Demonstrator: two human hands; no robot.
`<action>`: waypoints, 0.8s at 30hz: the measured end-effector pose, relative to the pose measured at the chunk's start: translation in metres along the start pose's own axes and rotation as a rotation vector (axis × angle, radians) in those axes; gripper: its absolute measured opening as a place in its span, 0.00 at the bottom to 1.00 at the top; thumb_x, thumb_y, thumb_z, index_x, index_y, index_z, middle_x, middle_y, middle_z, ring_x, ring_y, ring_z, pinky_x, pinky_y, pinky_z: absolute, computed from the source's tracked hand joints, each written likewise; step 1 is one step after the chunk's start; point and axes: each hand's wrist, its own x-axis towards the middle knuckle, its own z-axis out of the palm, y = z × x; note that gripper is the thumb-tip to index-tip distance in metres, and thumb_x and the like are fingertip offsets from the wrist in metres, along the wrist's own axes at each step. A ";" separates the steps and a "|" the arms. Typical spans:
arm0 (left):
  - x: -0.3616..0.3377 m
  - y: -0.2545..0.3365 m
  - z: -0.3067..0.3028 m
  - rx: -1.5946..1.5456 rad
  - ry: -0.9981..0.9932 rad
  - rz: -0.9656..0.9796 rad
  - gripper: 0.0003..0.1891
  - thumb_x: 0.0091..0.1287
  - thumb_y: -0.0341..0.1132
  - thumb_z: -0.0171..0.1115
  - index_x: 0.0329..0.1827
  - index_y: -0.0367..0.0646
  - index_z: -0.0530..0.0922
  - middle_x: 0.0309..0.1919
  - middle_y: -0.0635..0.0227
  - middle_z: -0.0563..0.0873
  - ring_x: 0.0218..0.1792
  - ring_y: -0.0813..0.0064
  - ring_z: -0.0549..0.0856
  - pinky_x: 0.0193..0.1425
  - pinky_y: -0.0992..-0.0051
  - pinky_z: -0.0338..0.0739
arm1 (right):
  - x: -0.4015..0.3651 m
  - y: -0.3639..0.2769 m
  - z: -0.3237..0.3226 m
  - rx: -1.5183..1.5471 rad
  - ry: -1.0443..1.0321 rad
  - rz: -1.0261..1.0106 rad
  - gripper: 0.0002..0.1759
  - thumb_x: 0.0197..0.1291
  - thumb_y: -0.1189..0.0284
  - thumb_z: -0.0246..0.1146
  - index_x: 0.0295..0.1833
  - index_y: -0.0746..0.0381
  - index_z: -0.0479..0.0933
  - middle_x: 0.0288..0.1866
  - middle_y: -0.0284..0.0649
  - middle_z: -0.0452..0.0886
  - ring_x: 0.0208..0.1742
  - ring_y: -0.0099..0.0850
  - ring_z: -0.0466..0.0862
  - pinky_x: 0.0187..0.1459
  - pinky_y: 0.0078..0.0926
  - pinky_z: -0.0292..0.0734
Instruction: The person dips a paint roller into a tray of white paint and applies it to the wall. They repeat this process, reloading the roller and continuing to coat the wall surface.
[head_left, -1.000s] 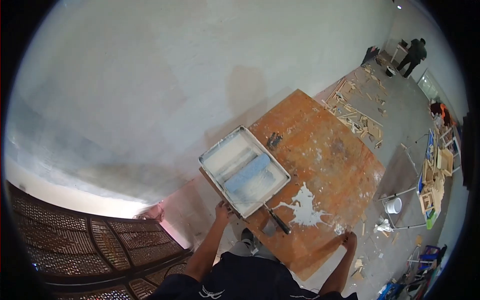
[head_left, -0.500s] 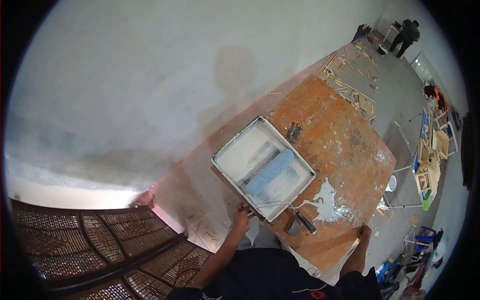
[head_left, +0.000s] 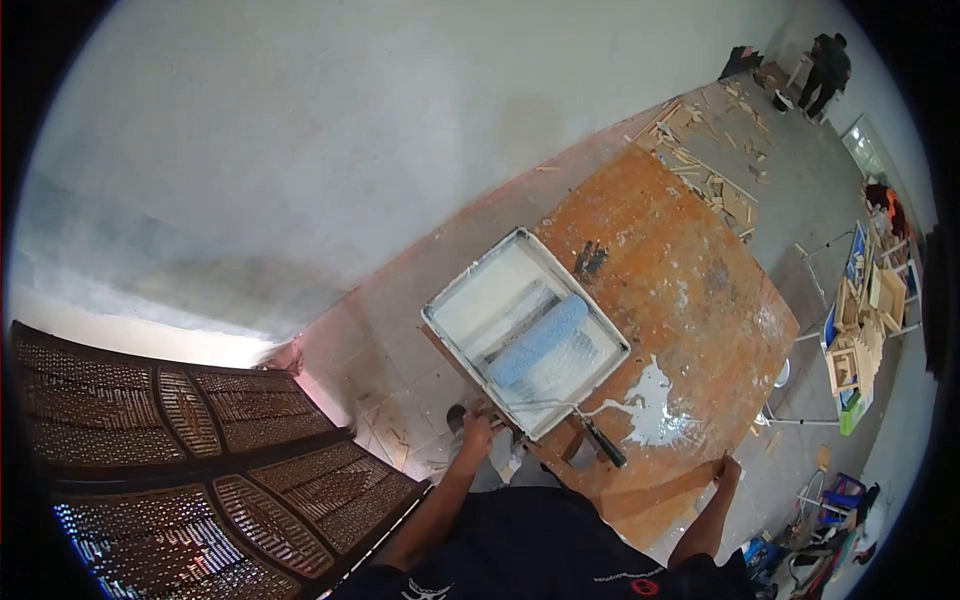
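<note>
A stained wooden tabletop (head_left: 700, 300) lies in front of me. My left hand (head_left: 482, 428) is closed at its left edge, just below the paint tray's corner. My right hand (head_left: 729, 468) is closed around its right edge; the undersides of both grips are hidden. On the board rests a white-coated paint tray (head_left: 470, 278). A paint roller with a blue sleeve (head_left: 540, 340) lies in it, its dark handle (head_left: 604, 440) sticking out over the near rim. White paint (head_left: 655, 408) is spilled beside the handle.
A dark lattice panel (head_left: 110, 400) stands at lower left, beside the wall (head_left: 300, 150). Wood scraps (head_left: 715, 185) litter the far floor. To the right, a rack of wooden pieces (head_left: 855, 330) and a pile of belongings (head_left: 810, 550). A person (head_left: 828, 75) stands far off.
Wall, lattice panel and right-hand clutter have shifted in view, while tabletop, tray and hands stay nearly in place. The shadow on the wall has faded. A dark shoe-like shape now shows beside my left hand.
</note>
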 end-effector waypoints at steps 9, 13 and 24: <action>-0.013 0.066 0.031 0.148 0.415 0.501 0.14 0.64 0.31 0.54 0.53 0.45 0.70 0.41 0.66 0.77 0.34 0.74 0.79 0.41 0.73 0.74 | -0.106 -0.104 0.158 -0.623 0.200 -1.084 0.15 0.55 0.77 0.59 0.49 0.69 0.75 0.47 0.49 0.79 0.50 0.46 0.77 0.55 0.35 0.70; -0.005 0.114 0.037 0.140 0.277 0.624 0.13 0.64 0.35 0.59 0.49 0.46 0.70 0.39 0.70 0.76 0.34 0.78 0.77 0.38 0.75 0.74 | -0.164 -0.137 0.283 -0.552 -0.345 -1.291 0.11 0.56 0.75 0.57 0.44 0.67 0.76 0.49 0.51 0.77 0.55 0.48 0.74 0.59 0.38 0.66; 0.003 0.127 0.039 0.063 0.182 0.613 0.20 0.61 0.28 0.60 0.57 0.44 0.73 0.45 0.62 0.80 0.41 0.72 0.80 0.43 0.74 0.76 | -0.286 -0.141 0.312 -1.274 -0.996 -0.774 0.20 0.56 0.55 0.60 0.36 0.63 0.81 0.31 0.49 0.82 0.33 0.41 0.83 0.36 0.36 0.76</action>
